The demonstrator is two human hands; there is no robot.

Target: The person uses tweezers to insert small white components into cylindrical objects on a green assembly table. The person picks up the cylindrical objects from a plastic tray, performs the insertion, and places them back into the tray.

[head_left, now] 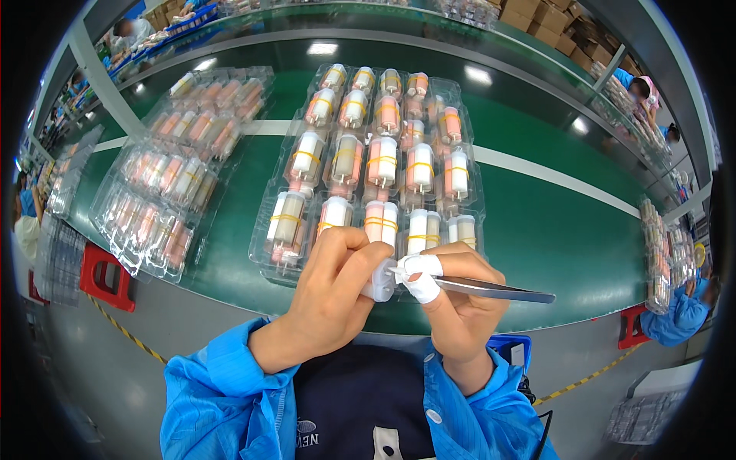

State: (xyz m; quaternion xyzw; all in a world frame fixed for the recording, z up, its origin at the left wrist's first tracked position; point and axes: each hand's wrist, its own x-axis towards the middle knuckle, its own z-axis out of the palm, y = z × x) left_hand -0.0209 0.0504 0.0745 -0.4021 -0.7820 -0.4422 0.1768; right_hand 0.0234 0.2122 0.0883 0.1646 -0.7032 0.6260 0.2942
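Observation:
My left hand (333, 287) is closed, its fingertips pinching a small whitish cylindrical part (381, 282) end-on. My right hand (464, 295), with white wraps on its thumb and a finger, grips metal tweezers (494, 289). The tweezers' tip reaches the face of the cylindrical part; what it touches there is too small to make out. Just beyond my hands lies a clear plastic tray (268, 249). Pairs of white, pink and greyish cylinders (382, 161), bound with yellow bands, stand in its pockets. My hands hide part of the nearest row.
More filled clear trays (146, 218) lie on the green worktable (552, 230) at the left. Stacked trays (657, 257) stand at the far right. A red stool (107, 280) is below the left edge. Other people (682, 310) work nearby. A metal frame post (107, 84) rises at the left.

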